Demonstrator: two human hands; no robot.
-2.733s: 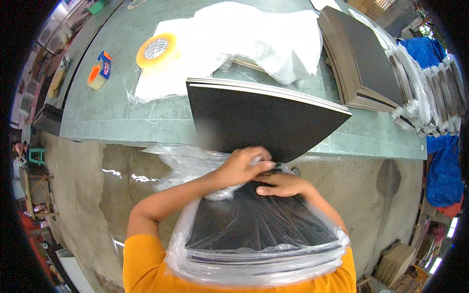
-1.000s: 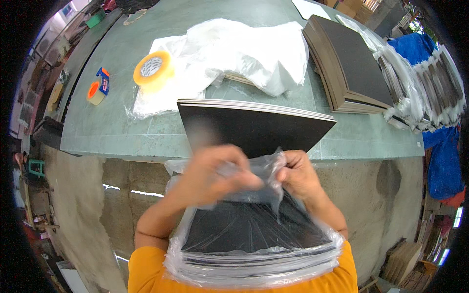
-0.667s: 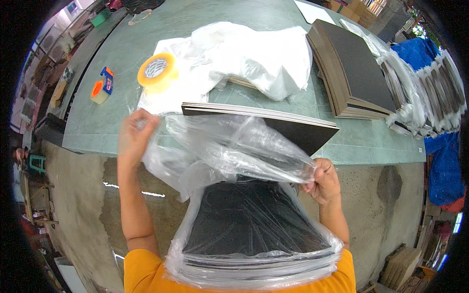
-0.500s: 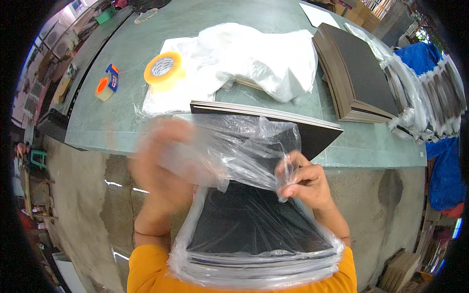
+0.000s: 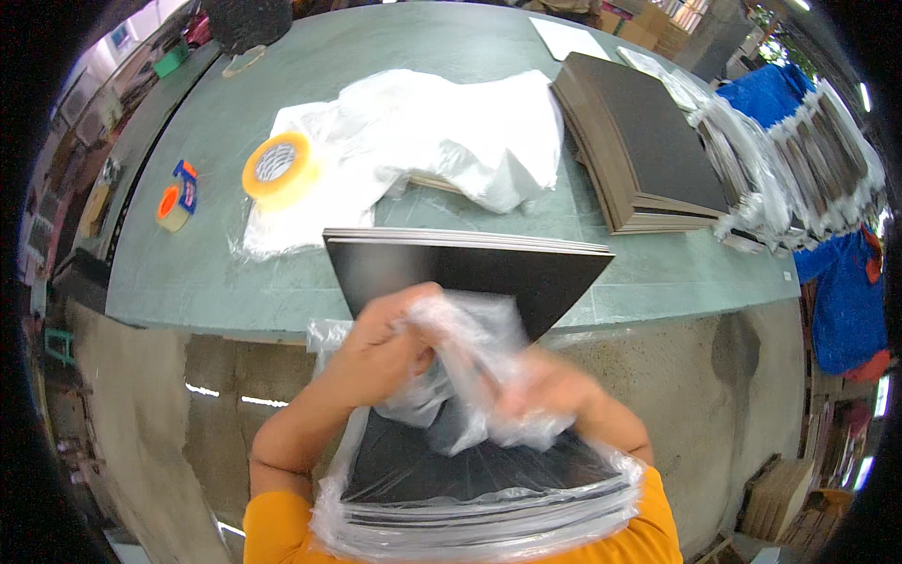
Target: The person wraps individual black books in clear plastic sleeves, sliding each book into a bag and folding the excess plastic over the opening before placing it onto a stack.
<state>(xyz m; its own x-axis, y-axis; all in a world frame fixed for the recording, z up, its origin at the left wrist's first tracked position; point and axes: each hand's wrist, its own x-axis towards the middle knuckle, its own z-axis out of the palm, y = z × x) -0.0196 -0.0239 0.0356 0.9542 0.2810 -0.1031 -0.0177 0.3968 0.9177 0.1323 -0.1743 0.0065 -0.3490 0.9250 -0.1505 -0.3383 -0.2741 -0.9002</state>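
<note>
Clear plastic film [image 5: 460, 404] is bunched between my two hands in front of my body. My left hand [image 5: 390, 343] is closed round one part of it. Blurred by motion, my right hand [image 5: 540, 390] grips the film on the other side. Below them, against my body, is a stack of black boards in plastic wrap [image 5: 470, 475], its lower edge toward me. Just beyond my hands, several black boards [image 5: 470, 273] with pale edges stand tilted at the table's near edge.
White plastic sheets [image 5: 432, 132] lie on the green table [image 5: 254, 296], with a roll of tape [image 5: 279, 164] on their left part. A tape dispenser [image 5: 178, 197] sits farther left. At right stand a stack of dark boards [image 5: 648, 141] and several plastic-wrapped bundles [image 5: 808, 160].
Both hands have come lower and nearer each other. The film, spread out before, is now gathered into a bunch, and the tilted boards show more fully.
</note>
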